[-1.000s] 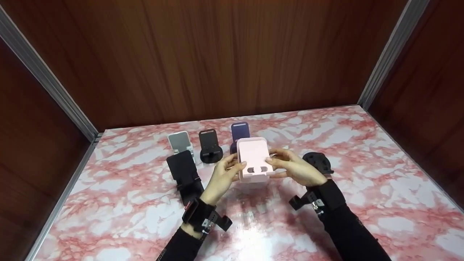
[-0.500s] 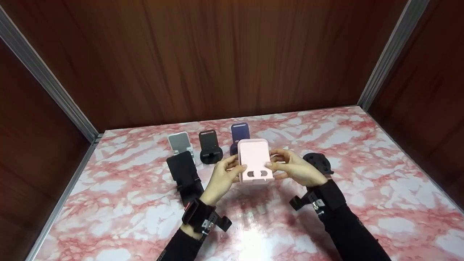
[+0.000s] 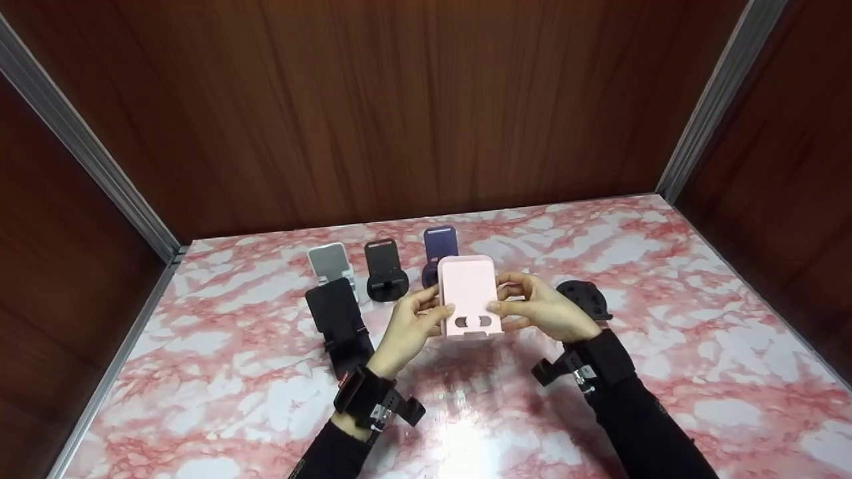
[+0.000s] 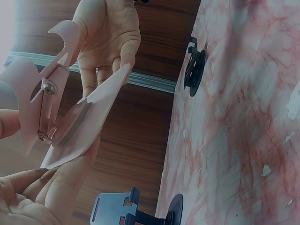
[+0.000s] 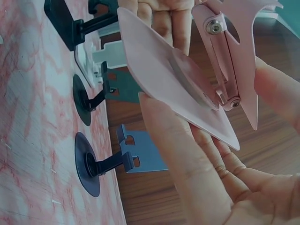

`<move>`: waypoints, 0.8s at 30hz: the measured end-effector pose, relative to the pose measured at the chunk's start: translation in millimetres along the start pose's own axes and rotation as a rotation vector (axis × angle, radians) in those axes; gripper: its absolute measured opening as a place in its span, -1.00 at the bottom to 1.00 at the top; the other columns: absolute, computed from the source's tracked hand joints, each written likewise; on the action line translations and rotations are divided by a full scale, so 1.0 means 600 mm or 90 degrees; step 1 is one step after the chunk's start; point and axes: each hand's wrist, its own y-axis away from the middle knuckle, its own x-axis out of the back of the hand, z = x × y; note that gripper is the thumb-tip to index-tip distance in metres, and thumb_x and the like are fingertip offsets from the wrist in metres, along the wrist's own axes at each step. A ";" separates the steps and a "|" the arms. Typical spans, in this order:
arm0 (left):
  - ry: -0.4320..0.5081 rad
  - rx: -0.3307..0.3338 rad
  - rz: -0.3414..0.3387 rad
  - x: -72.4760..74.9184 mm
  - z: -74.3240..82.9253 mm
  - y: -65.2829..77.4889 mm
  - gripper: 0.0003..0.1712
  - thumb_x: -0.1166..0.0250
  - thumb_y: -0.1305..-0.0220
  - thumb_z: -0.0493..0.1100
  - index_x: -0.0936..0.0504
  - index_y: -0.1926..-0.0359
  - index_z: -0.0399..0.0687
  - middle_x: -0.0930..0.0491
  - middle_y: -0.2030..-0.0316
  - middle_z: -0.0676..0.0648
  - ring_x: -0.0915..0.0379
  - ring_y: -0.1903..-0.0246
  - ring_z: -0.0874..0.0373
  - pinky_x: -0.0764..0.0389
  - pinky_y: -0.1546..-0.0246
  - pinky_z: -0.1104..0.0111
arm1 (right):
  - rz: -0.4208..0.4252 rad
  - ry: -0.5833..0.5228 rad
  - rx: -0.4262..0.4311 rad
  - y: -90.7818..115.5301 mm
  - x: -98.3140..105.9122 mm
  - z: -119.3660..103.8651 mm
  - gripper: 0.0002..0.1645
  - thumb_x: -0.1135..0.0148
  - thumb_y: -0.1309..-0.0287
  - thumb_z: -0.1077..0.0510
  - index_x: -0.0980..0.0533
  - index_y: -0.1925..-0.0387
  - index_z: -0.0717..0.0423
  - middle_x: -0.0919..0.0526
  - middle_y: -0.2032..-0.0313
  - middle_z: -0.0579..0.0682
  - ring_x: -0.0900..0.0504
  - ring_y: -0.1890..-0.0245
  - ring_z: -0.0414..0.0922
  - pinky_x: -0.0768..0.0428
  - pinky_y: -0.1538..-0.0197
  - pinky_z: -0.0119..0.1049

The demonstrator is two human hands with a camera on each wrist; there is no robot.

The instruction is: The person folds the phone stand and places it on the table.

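A pink phone stand is held up over the middle of the table, its joint folded partway. My left hand grips its left side, thumb on the front plate and fingers behind. On the opposite side my right hand pinches it the same way. Seen in the left wrist view, the pink phone stand has its base plate apart from its holder plate, with a screwed hinge between them. The right wrist view shows the fingers of my right hand along the base's edge.
Behind the hands stand a purple phone stand, a black one and a white-framed one. A larger black phone stand is left of my left hand. A folded black stand lies beyond my right wrist. Wooden panels enclose the table.
The pink phone stand has tilted slightly in my hands, and its front plate and lower lip show at a different angle. Both hands stay almost in place. The other stands have not moved.
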 end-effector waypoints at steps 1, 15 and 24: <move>0.000 -0.003 -0.002 0.000 0.000 0.000 -0.41 -0.17 -0.21 -0.27 -0.29 -0.24 -0.40 -0.54 0.10 -0.37 -0.63 0.31 0.14 -0.68 0.26 0.29 | 0.001 -0.001 0.001 0.000 0.000 0.000 -0.56 -0.27 -0.08 0.23 -0.31 0.02 0.19 -0.49 0.29 -0.04 -0.60 0.30 -0.19 -0.69 0.30 -0.28; 0.004 -0.001 -0.013 0.001 -0.004 -0.001 -0.40 -0.16 -0.23 -0.28 -0.26 -0.26 -0.41 -0.54 0.09 -0.38 -0.63 0.30 0.16 -0.68 0.26 0.28 | 0.002 0.008 0.013 -0.001 -0.001 0.001 -0.59 -0.28 -0.06 0.26 -0.33 0.08 0.18 -0.51 0.34 -0.05 -0.62 0.32 -0.18 -0.69 0.27 -0.26; -0.010 -0.015 -0.012 0.001 -0.007 -0.002 -0.39 -0.18 -0.22 -0.28 -0.26 -0.25 -0.42 -0.56 0.12 -0.38 -0.62 0.31 0.19 -0.68 0.27 0.30 | 0.005 0.019 0.017 -0.001 -0.001 0.002 -0.59 -0.28 -0.06 0.26 -0.34 0.07 0.20 -0.52 0.35 -0.07 -0.61 0.32 -0.19 -0.69 0.27 -0.25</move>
